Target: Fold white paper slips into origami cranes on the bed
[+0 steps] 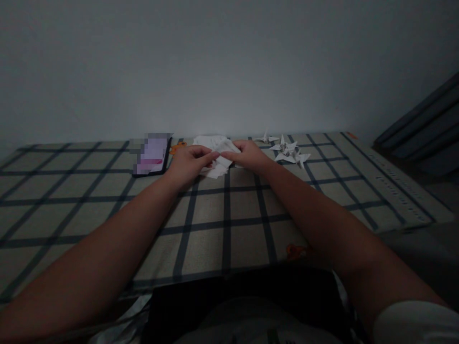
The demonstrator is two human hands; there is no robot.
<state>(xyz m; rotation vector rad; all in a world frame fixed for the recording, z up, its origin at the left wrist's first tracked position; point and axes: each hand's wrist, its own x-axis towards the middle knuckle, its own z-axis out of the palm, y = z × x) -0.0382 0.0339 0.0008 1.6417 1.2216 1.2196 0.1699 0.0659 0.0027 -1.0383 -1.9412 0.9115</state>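
Observation:
Both my arms reach forward over a checked cloth [222, 224]. My left hand [190, 162] and my right hand [249, 155] meet at the far middle, fingers pinched on a piece of white paper [224, 148]. Under and behind the hands lies a small heap of white paper sheets [211, 142]. Several folded white paper cranes [289, 150] stand just right of my right hand.
A phone [150, 155] with a lit screen lies left of my left hand. A plain wall [229, 67] rises right behind the cloth's far edge. The cloth's right edge [401, 191] drops off toward a dark object at the far right.

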